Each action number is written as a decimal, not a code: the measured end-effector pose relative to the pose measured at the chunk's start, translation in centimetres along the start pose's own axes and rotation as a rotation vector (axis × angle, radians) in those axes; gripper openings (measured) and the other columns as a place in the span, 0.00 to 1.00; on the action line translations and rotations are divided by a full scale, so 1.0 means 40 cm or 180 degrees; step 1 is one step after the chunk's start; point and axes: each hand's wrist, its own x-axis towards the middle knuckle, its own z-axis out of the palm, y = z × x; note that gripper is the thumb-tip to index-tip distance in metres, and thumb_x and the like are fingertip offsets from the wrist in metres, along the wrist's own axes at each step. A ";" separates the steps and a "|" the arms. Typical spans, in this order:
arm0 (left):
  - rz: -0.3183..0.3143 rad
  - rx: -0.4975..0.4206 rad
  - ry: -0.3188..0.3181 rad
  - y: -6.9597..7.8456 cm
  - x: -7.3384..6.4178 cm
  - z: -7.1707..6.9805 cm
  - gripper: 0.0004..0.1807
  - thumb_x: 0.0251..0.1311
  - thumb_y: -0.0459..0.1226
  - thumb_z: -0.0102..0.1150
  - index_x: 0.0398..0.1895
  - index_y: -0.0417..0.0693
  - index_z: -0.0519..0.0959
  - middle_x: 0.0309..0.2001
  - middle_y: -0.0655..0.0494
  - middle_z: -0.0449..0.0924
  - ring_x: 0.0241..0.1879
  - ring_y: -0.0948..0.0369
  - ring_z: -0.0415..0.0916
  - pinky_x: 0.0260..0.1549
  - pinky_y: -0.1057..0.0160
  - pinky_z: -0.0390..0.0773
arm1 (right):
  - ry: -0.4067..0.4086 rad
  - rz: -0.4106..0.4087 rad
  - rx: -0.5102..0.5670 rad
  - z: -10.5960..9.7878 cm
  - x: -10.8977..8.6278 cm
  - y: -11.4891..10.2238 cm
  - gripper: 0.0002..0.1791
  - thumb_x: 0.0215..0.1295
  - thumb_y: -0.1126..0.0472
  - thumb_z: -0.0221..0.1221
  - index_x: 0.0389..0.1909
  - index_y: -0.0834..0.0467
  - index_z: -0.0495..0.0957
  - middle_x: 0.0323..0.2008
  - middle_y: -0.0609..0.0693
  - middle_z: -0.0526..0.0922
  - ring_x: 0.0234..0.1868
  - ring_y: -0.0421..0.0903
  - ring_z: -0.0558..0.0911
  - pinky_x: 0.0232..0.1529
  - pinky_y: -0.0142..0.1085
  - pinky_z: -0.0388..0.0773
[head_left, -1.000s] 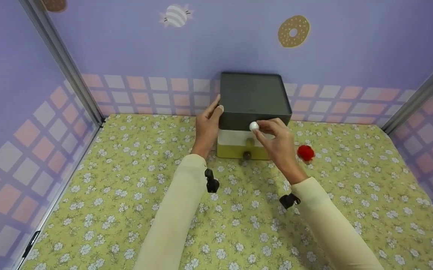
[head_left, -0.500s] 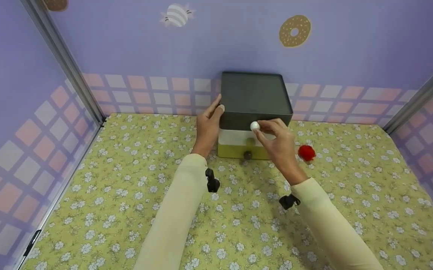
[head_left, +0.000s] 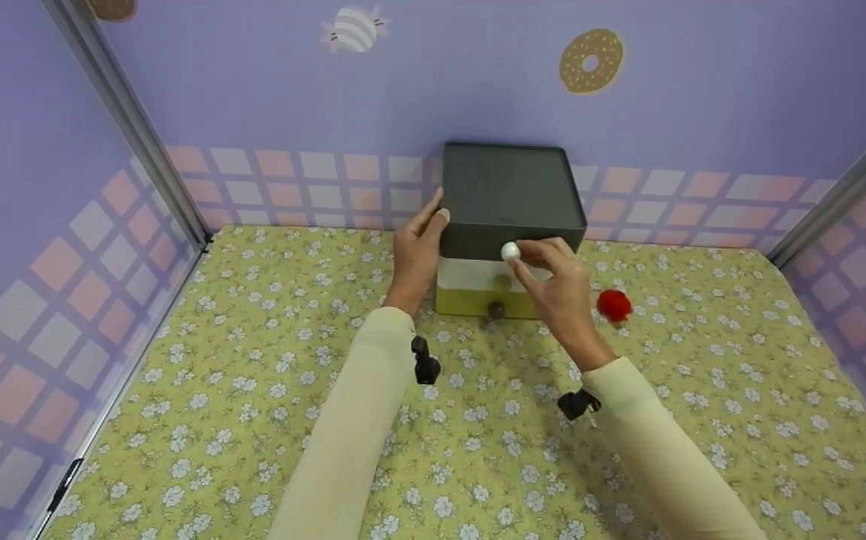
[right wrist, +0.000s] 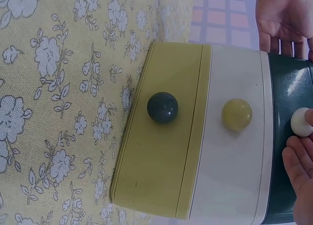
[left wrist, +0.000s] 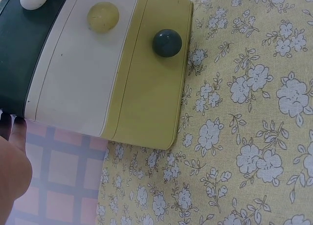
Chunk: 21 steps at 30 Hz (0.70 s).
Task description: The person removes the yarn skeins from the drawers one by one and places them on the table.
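A small chest of drawers (head_left: 508, 187) stands against the back wall, its dark green top drawer (right wrist: 288, 176) above a white drawer (left wrist: 83, 68) and a yellow drawer (left wrist: 151, 88). All three fronts look flush. My right hand (head_left: 557, 281) pinches the white knob (head_left: 509, 251) of the top drawer between thumb and fingers. My left hand (head_left: 416, 255) rests along the chest's left side near the top, fingers straight against it. The white drawer has a yellow knob (right wrist: 237, 114), and the yellow drawer a dark knob (right wrist: 162, 107).
A fluffy red ball (head_left: 614, 305) lies on the flowered tablecloth (head_left: 253, 390) to the right of the chest. The purple back wall (head_left: 448, 75) and side walls enclose the table. Grey metal posts (head_left: 125, 120) run up the corners.
Both hands keep their places on the chest and the knob. The head view has shifted very slightly; nothing else visibly moves.
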 end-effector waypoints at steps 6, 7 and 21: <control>-0.0005 0.0031 0.0015 0.000 0.001 0.001 0.26 0.83 0.49 0.52 0.80 0.66 0.71 0.79 0.65 0.64 0.74 0.67 0.64 0.59 0.60 0.70 | 0.0007 0.0003 -0.0015 0.001 -0.003 0.001 0.13 0.69 0.65 0.72 0.51 0.65 0.88 0.45 0.57 0.85 0.46 0.49 0.88 0.52 0.37 0.85; -0.0008 0.0019 0.0014 0.000 0.001 0.001 0.26 0.83 0.49 0.52 0.80 0.66 0.71 0.80 0.65 0.63 0.72 0.66 0.67 0.59 0.60 0.70 | 0.0008 0.0007 -0.0012 0.001 -0.004 0.002 0.13 0.69 0.65 0.72 0.51 0.65 0.88 0.46 0.57 0.85 0.46 0.49 0.88 0.52 0.36 0.84; -0.0071 0.0062 0.0045 -0.001 0.002 0.001 0.24 0.82 0.51 0.53 0.78 0.72 0.72 0.79 0.68 0.65 0.78 0.66 0.59 0.59 0.60 0.70 | 0.0091 0.0262 0.0110 0.010 -0.056 0.025 0.11 0.68 0.66 0.72 0.48 0.66 0.87 0.44 0.57 0.86 0.44 0.51 0.88 0.49 0.43 0.86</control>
